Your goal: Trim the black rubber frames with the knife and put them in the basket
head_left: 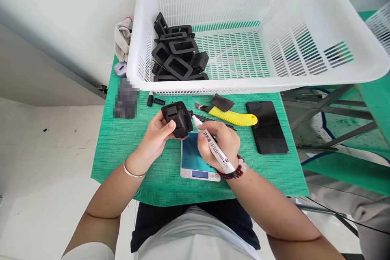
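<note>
My left hand (pixel 160 134) is closed round a black plastic housing (pixel 177 120) with a flared rim, its thumb pressed on the side. In my right hand (pixel 221 140) is a white marker pen (pixel 217 149) with dark printing. Its tip end points at the rim of the housing; whether it touches I cannot tell. Below both hands lies a small digital scale (pixel 200 174) with a shiny blue-green plate, partly hidden by my right hand. A yellow utility knife (pixel 234 116) lies just beyond my right hand, with a dark cloth pad (pixel 222 102) against it.
A large white plastic basket (pixel 225 85) stands at the back, with several black housings (pixel 178 67) piled at its left. A black phone (pixel 268 127) lies at the right of the green table (pixel 122 162). Pen caps (pixel 159 101), a lilac case (pixel 120 69) and a glove (pixel 122 40) are at left.
</note>
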